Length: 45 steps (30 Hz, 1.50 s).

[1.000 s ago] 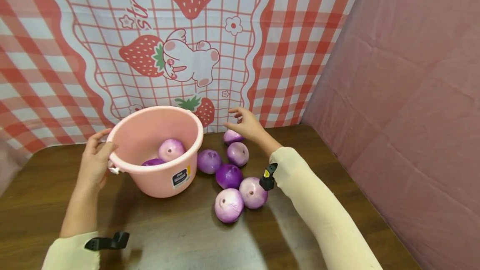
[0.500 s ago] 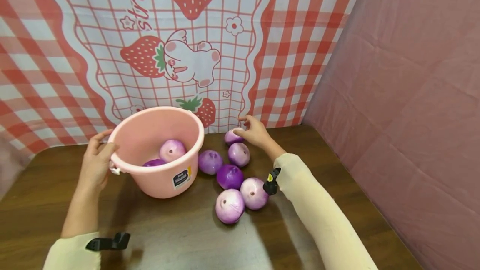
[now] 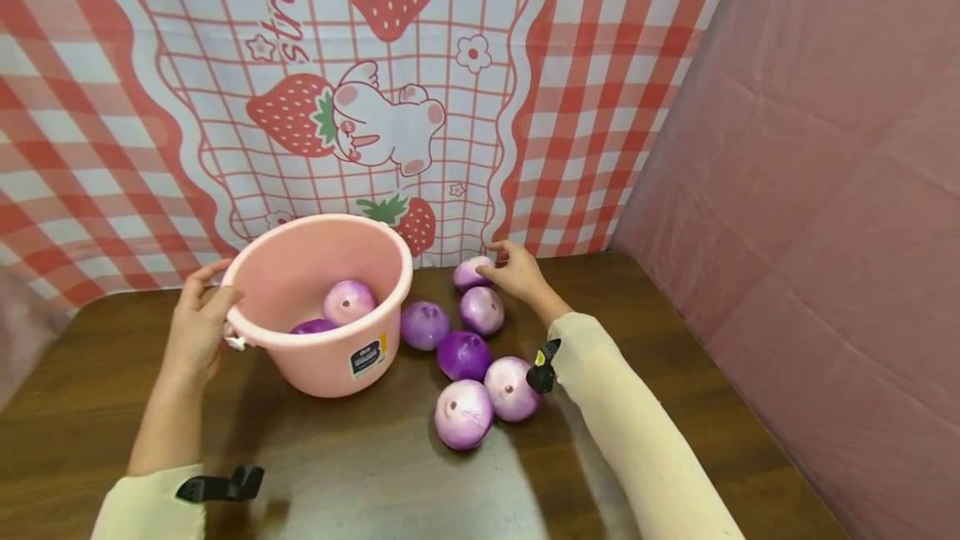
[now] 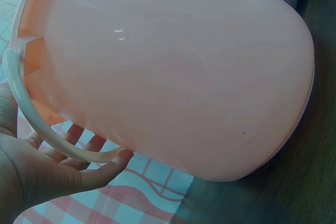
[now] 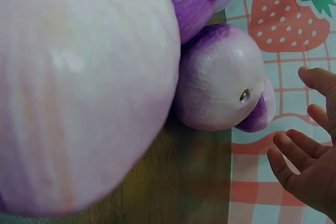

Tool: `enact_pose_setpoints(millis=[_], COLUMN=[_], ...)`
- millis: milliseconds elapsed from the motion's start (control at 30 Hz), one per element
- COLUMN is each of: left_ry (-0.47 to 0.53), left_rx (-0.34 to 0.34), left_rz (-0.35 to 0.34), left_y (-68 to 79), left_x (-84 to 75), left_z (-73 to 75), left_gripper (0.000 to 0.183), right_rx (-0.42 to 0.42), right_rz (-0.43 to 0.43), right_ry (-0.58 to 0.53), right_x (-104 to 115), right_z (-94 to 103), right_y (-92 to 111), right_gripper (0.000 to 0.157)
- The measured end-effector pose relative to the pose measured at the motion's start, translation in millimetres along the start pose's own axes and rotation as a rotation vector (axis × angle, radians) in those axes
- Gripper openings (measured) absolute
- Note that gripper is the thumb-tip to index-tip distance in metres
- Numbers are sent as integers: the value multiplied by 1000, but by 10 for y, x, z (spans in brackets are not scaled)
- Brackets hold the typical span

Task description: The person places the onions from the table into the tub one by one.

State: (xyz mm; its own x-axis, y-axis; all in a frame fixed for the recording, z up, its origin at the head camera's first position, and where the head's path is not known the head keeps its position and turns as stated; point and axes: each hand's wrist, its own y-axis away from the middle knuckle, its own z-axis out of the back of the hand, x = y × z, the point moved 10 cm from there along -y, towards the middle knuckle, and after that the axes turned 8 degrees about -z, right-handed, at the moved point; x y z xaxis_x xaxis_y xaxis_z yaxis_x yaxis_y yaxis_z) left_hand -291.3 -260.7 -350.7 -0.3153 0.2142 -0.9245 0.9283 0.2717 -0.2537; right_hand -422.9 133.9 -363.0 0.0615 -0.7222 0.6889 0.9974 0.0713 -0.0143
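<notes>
A pink bucket (image 3: 330, 369) stands on the table at left, with purple onions inside it, one of them a pale onion (image 3: 349, 302). My left hand (image 3: 193, 332) grips its rim at the left side; the left wrist view shows the pale handle (image 4: 32, 116) hanging across this hand. At the back, my right hand (image 3: 522, 275) is beside the farthest onion (image 3: 468, 272), its thumb overlapping that onion in the head view. In the right wrist view the fingers (image 5: 298, 153) are spread and loosely bent, with nothing between them.
Several more onions lie right of the bucket: a lilac one (image 3: 425, 326) close to its wall, a deep purple one (image 3: 464, 355), and pale ones (image 3: 463, 415) nearer the front. A strawberry-print cloth (image 3: 480, 115) hangs behind the table, and a pink cloth (image 3: 825, 190) on the right.
My right hand has come down from above the farthest onion to its right side. The left hand keeps its hold on the bucket, and the onions stay in place.
</notes>
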Motion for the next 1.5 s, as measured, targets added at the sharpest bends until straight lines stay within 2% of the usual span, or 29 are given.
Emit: enact_pose_setpoints(millis=[667,967,1133,1267,1400,1500], left_ry=[-3,9,2,11,9,-1], left_rx=[-8,5,4,10,7,4], left_rz=[-5,-25,-23,-24,-26,-26], left_y=[-34,1,-3,-6,-13,-14], left_x=[-7,-23,-26,-30,-36,-36], left_z=[-22,-7,-1,-8,-11,-7], left_gripper=[33,31,32,32,32,33], right_rx=[10,3,28,83,132,138], right_rz=[-59,-88,-96,-112,-101,-89], right_ry=[38,28,8,-19,23,65], right_x=[-151,-211,-199,-193,-177,-156], right_z=[-130,-205,-237,-293,-353,-365], right_y=[-116,-134,-130,-113,-116,-120], right_gripper=[61,63,67,72,71,68])
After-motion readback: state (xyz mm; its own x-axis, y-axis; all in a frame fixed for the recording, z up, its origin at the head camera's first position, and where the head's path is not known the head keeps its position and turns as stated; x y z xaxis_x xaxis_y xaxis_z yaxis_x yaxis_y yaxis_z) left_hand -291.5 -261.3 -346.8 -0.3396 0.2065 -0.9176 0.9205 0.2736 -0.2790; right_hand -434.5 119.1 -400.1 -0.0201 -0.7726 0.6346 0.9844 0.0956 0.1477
